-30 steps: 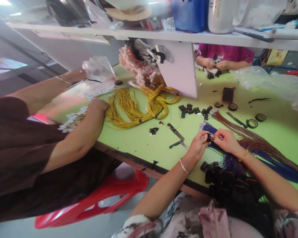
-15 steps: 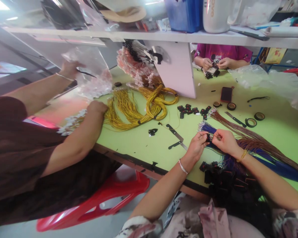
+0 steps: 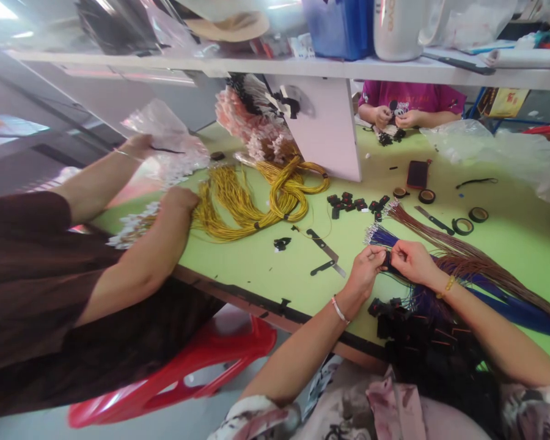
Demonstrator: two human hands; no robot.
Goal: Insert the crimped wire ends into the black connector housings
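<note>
My left hand (image 3: 368, 269) pinches a small black plastic connector (image 3: 387, 259) between thumb and fingers. Against its right side, my right hand (image 3: 412, 261) is closed in a pinch; what lies between those fingertips is too small to make out. Just beyond my hands are the bare-ended tips of a blue wire bundle (image 3: 385, 236), which runs under my right wrist. A brown wire bundle (image 3: 433, 231) stretches behind it to the right. A heap of black connectors (image 3: 401, 327) lies below my forearms at the table edge.
Several black connectors (image 3: 347, 201), a utility knife (image 3: 323, 245) and black tape rolls (image 3: 462, 227) lie on the green table. Yellow wire bundles (image 3: 238, 208) are left of centre. A co-worker's arm (image 3: 151, 256) rests there; another person (image 3: 410, 110) works opposite. A shelf (image 3: 275, 66) spans above.
My hands have shifted only slightly, still together at the connector. The co-worker on the left has lowered the clear plastic bag towards the table.
</note>
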